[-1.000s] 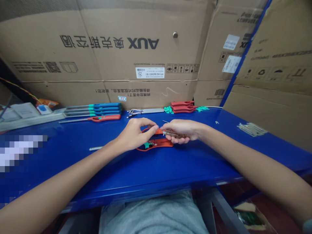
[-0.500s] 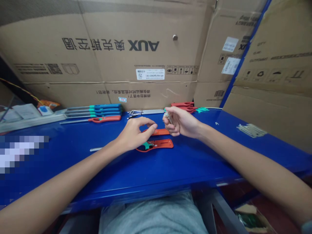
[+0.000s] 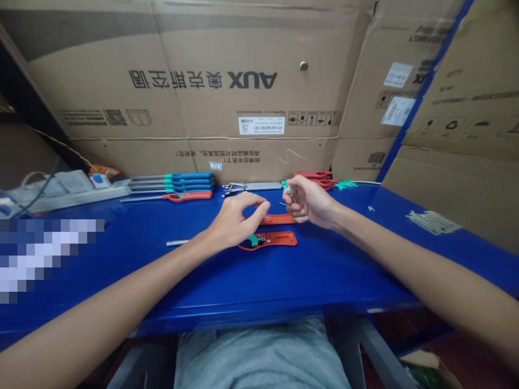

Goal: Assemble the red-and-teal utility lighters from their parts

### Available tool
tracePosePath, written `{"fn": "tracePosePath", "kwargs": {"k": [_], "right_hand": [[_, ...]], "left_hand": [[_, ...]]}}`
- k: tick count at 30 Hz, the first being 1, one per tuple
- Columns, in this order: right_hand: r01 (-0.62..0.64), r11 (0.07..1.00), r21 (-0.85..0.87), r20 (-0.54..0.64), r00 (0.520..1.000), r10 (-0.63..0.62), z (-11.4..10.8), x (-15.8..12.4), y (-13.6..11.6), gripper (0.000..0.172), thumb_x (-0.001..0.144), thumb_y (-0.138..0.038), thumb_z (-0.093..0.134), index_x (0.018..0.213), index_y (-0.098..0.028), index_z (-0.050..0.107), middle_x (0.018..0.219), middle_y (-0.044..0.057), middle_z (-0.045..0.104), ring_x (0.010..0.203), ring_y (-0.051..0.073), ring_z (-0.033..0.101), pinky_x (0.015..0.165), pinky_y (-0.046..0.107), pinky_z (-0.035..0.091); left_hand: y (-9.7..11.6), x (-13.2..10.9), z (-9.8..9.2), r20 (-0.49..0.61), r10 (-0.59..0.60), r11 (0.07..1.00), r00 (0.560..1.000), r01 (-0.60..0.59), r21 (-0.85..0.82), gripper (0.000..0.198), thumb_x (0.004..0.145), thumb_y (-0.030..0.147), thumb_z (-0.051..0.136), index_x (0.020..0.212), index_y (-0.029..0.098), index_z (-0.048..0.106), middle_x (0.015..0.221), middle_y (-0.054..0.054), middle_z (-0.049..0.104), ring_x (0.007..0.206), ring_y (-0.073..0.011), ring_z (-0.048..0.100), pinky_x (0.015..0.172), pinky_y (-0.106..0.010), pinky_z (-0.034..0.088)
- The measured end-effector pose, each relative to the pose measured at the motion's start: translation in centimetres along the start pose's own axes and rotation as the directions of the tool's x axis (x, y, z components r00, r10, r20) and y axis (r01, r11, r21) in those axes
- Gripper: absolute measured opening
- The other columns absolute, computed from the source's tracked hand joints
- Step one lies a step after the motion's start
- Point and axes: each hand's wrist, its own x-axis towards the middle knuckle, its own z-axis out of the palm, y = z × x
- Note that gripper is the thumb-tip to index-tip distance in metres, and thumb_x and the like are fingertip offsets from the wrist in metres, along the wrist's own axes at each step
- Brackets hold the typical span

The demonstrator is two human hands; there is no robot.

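My left hand (image 3: 237,220) hovers over the table, thumb and index finger brought together at the tips; whatever they may pinch is too small to make out. Facing it, my right hand (image 3: 311,204) has its fingers curled round a small pale, shiny part (image 3: 289,191), mostly hidden by the fingers. Below the hands lies an opened orange lighter shell (image 3: 284,238) with a green trigger (image 3: 253,241) and wires inside. Its metal tube (image 3: 177,243) sticks out left, past my forearm. Behind it is another orange shell half (image 3: 279,219), partly covered by my hands.
Blue-handled long lighters (image 3: 190,181) are stacked at the back left, with a red one (image 3: 188,196) in front. Metal tubes with wires (image 3: 253,186) and red handles (image 3: 314,175) line the back. Pale sticks (image 3: 433,222) lie right. A power strip (image 3: 73,202) stands left; cardboard (image 3: 203,32) walls the back.
The view has shifted a little to the left, so everything appears further right. Both hands keep nearly the same pose; a thin pin-like thing now shows beside my right fingers.
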Motion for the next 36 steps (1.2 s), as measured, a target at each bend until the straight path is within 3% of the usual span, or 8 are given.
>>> {"fn": "tracePosePath", "kwargs": {"k": [4,11,27,32,36], "right_hand": [[-0.001,0.999,0.035,0.070,0.998,-0.002,0.3,0.1,0.6,0.038,0.092,-0.039,0.034,0.063,-0.018,0.048,0.047,-0.002,0.040,0.041,0.009,0.033,0.041,0.021,0.029],[0.045,0.990,0.137,0.071,0.996,-0.055,0.4,0.3,1.2,0.040,0.092,-0.038,0.036,0.063,-0.017,0.052,0.049,0.000,0.045,0.046,0.011,0.042,0.048,0.025,0.040],[0.057,0.987,0.148,0.066,0.996,-0.068,0.7,0.3,1.5,0.041,0.095,-0.037,0.034,0.065,-0.016,0.052,0.049,-0.001,0.046,0.045,0.011,0.043,0.046,0.025,0.042],[0.116,0.989,-0.089,-0.021,0.993,-0.119,0.4,0.3,1.2,0.037,0.096,-0.037,0.041,0.070,-0.014,0.056,0.052,-0.002,0.049,0.042,0.008,0.042,0.041,0.021,0.038],[0.191,0.927,-0.322,0.034,0.981,-0.191,-0.1,0.2,1.2,0.023,0.092,-0.033,0.051,0.080,-0.014,0.057,0.055,-0.004,0.049,0.041,0.006,0.042,0.041,0.020,0.037]], "left_hand": [[0.1,0.1,-0.1,0.028,0.007,1.000,1.000,-0.008,0.009,0.029,0.089,0.035,0.048,0.083,0.016,0.070,0.087,-0.006,0.073,0.079,-0.0193,0.066,0.077,-0.031,0.050],[0.1,0.1,-0.3,0.043,0.013,1.000,0.999,-0.013,0.008,0.030,0.090,0.035,0.048,0.088,0.015,0.070,0.088,-0.006,0.073,0.080,-0.0197,0.066,0.078,-0.031,0.049],[-0.1,0.1,-0.3,0.093,0.010,0.999,0.996,-0.014,0.035,0.031,0.089,0.035,0.046,0.091,0.016,0.070,0.093,-0.006,0.073,0.085,-0.0204,0.066,0.080,-0.031,0.049],[-0.4,0.4,-0.8,0.302,-0.019,0.994,0.953,-0.014,0.108,0.025,0.083,0.028,0.049,0.091,0.017,0.071,0.088,-0.004,0.073,0.077,-0.0186,0.065,0.072,-0.029,0.049],[-1.0,0.5,-1.4,0.474,-0.004,0.995,0.880,-0.042,0.086,0.020,0.077,0.021,0.051,0.086,0.017,0.070,0.077,-0.003,0.071,0.065,-0.0152,0.060,0.063,-0.025,0.046]]}}
